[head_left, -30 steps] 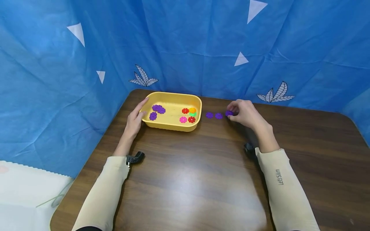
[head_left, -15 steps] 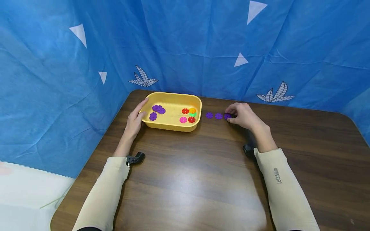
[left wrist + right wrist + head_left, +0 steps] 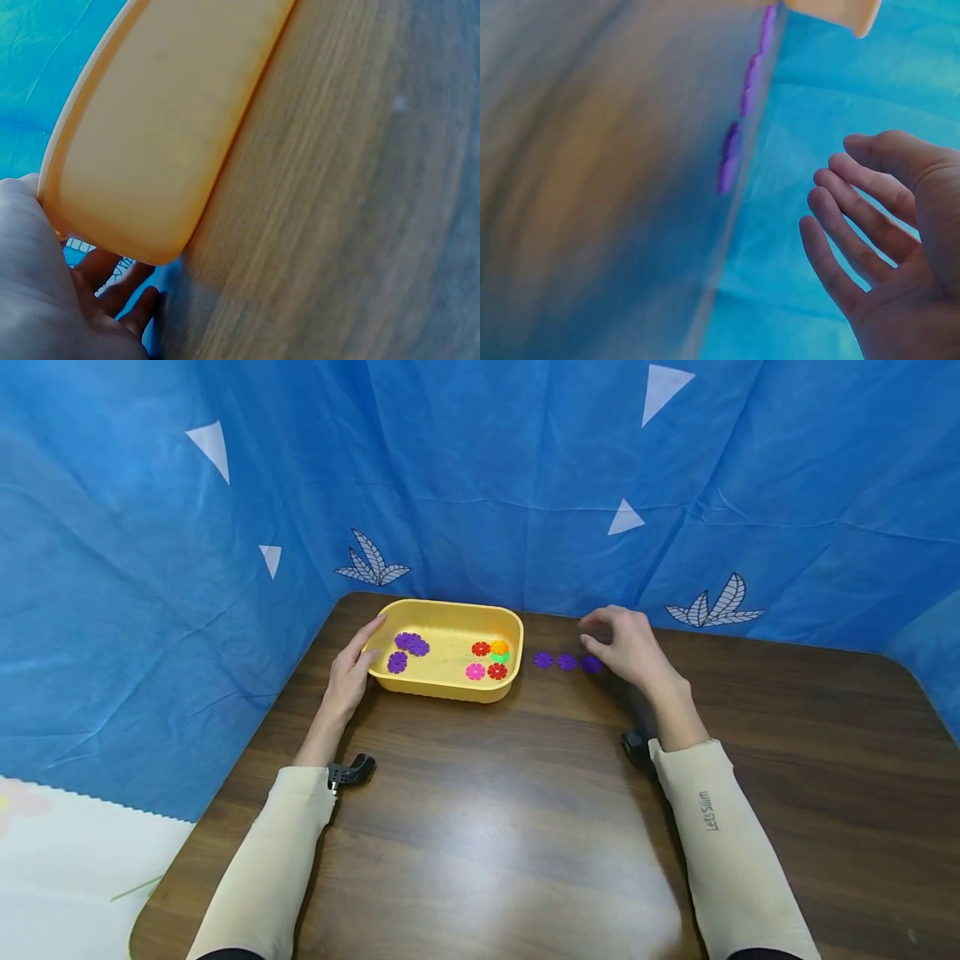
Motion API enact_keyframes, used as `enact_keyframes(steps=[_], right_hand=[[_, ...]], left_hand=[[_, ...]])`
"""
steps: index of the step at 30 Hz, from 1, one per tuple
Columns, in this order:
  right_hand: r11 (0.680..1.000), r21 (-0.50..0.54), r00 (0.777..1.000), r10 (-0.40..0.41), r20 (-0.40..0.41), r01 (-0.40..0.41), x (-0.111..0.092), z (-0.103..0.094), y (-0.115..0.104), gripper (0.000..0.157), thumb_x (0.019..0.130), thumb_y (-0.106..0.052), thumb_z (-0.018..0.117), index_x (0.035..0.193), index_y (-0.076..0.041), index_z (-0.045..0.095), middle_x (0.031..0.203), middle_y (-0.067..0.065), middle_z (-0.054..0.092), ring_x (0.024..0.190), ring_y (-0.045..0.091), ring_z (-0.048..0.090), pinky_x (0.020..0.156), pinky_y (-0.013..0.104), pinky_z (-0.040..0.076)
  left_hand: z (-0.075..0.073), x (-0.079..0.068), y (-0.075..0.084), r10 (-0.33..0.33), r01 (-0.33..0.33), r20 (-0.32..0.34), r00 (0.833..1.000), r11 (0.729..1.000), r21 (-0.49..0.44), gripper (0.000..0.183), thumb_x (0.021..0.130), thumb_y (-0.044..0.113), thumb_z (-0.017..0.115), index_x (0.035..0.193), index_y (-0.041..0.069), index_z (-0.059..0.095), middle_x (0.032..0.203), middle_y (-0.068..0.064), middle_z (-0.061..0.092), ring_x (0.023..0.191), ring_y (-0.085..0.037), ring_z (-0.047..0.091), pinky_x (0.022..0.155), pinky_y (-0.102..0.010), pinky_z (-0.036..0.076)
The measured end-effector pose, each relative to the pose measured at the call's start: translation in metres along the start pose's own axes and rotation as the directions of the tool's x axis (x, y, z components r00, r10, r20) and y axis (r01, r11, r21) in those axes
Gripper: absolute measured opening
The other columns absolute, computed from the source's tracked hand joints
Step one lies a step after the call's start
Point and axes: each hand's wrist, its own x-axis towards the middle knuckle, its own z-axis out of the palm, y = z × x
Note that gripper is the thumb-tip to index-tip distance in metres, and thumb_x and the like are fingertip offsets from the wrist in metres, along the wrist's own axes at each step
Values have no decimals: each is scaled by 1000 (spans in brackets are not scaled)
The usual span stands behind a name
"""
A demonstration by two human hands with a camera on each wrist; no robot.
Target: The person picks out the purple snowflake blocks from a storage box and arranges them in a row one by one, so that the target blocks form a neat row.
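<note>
My left hand point(image 3: 348, 675) grips the left end of a yellow plastic tub point(image 3: 442, 691), thumb at the rim and fingers along the outside. In the left wrist view the fingers point(image 3: 139, 309) show beyond the tub's wall point(image 3: 150, 150). Purple notched discs point(image 3: 397, 662) lie in the tub's left part. Its right part has two red discs point(image 3: 497, 671), a pink disc point(image 3: 476, 671), an orange one point(image 3: 499, 647) and a green one point(image 3: 501, 657). On the table, three purple discs point(image 3: 567, 662) form a row. Just above the rightmost disc point(image 3: 591, 664), my right hand point(image 3: 632, 647) hovers, holding nothing.
The brown wooden table point(image 3: 480, 810) carries the tub and the row near its back edge. A blue cloth point(image 3: 480, 485) with white triangles and leaf drawings hangs behind. Each wrist has a small black camera point(image 3: 352, 771).
My right hand set the third purple disc down at the right end of the row, let go and rose. The left hand and the tub have stayed in place.
</note>
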Motion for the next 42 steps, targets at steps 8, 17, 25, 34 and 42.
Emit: enact_keyframes(steps=[8, 17, 25, 34, 42], right_hand=[[999, 31, 995, -15, -95, 18, 24, 12, -33, 24, 96, -13, 75, 116, 0, 76, 116, 19, 74, 112, 37, 67, 98, 53, 54], [995, 82, 996, -45, -73, 51, 51, 46, -88, 25, 97, -16, 76, 118, -3, 77, 117, 15, 74, 112, 33, 67, 101, 46, 55], [992, 64, 993, -114, 20, 112, 74, 94, -150, 27, 97, -19, 77, 121, -6, 76, 117, 9, 74, 110, 24, 67, 98, 35, 54], [993, 9, 977, -118, 179, 119, 90, 144, -193, 35, 96, -26, 77, 127, -9, 74, 123, 6, 75, 114, 19, 68, 100, 30, 55], [982, -61, 944, -156, 291, 180, 90, 163, -202, 36, 97, -25, 75, 131, -12, 75, 123, 5, 74, 109, 17, 66, 99, 30, 54]], left_hand=[[2, 2, -3, 14, -14, -5, 1000, 1000, 6, 57, 105, 6, 47, 160, 22, 48, 167, -4, 43, 158, -27, 34, 132, -48, 22], [-5, -4, -9, 22, -22, -19, 1000, 999, 30, 56, 105, 14, 48, 158, 33, 50, 166, 3, 45, 156, -23, 37, 130, -46, 26], [-27, -15, -9, -2, 3, -23, 1000, 999, 53, 56, 107, 18, 47, 159, 36, 48, 168, 3, 42, 157, -26, 35, 130, -51, 25], [-34, -19, -7, -13, 16, -26, 1000, 995, 102, 55, 107, 21, 46, 159, 39, 47, 167, 4, 44, 156, -25, 38, 129, -51, 27], [-36, -21, -5, 22, -20, -15, 1000, 995, 103, 55, 108, 15, 45, 160, 33, 47, 166, 2, 45, 155, -28, 39, 129, -49, 29]])
